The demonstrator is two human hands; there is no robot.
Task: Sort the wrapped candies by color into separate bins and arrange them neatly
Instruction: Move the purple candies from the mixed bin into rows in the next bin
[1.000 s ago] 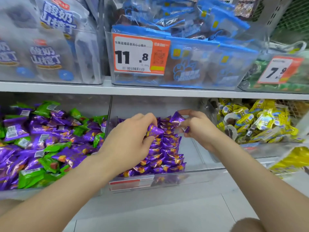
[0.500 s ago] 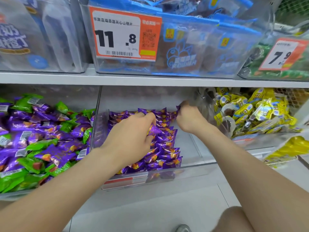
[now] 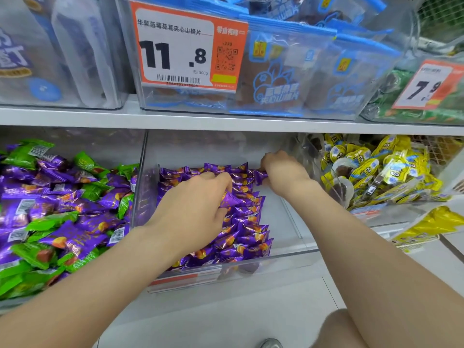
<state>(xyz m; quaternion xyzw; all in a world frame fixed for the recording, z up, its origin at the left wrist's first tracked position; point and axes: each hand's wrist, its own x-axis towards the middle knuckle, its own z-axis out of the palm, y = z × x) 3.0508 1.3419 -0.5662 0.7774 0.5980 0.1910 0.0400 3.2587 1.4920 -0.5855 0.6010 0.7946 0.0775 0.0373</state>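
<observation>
We see both hands inside the middle clear bin (image 3: 288,229). The left hand (image 3: 198,204) curls its fingers round a tilted purple candy (image 3: 230,199), just above the neat rows of purple candies (image 3: 247,237) that fill the bin's left part. The right hand (image 3: 283,173), farther back, pinches a corner candy (image 3: 259,176) at the right end of the back row. The left bin (image 3: 100,146) holds mixed purple and green candies (image 3: 62,209). The right bin (image 3: 391,214) holds yellow candies (image 3: 391,169).
</observation>
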